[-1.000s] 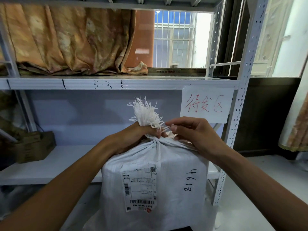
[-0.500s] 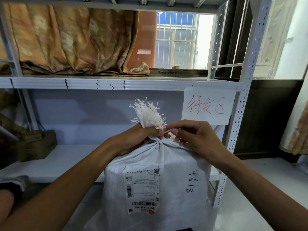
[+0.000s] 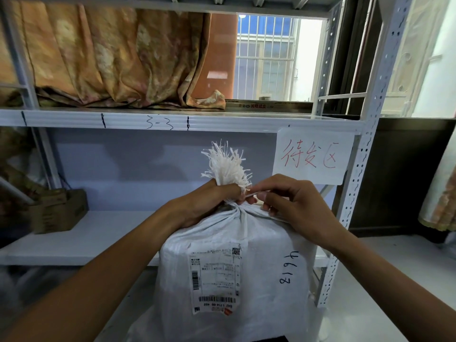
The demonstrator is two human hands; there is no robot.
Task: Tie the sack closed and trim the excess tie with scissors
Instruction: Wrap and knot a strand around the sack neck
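Note:
A white woven sack (image 3: pixel 266 275) stands upright in front of me, with a shipping label and the handwritten number 4613 on its front. Its mouth is bunched into a neck with a frayed white tuft (image 3: pixel 225 166) sticking up. My left hand (image 3: pixel 209 203) is clenched around that neck from the left. My right hand (image 3: pixel 293 206) pinches a thin white tie (image 3: pixel 250 195) right beside the neck, between thumb and forefinger. No scissors are in view.
A white metal shelving rack (image 3: pixel 365 149) stands behind the sack, marked 3-3, with a paper sign (image 3: pixel 313 156) in red writing. A cardboard box (image 3: pixel 59 211) sits on the lower shelf at left. Orange cloth (image 3: pixel 111 60) lies on the upper shelf.
Both hands stay at the sack's neck. My right hand's fingers have shifted slightly on the tie; the view has drifted a little.

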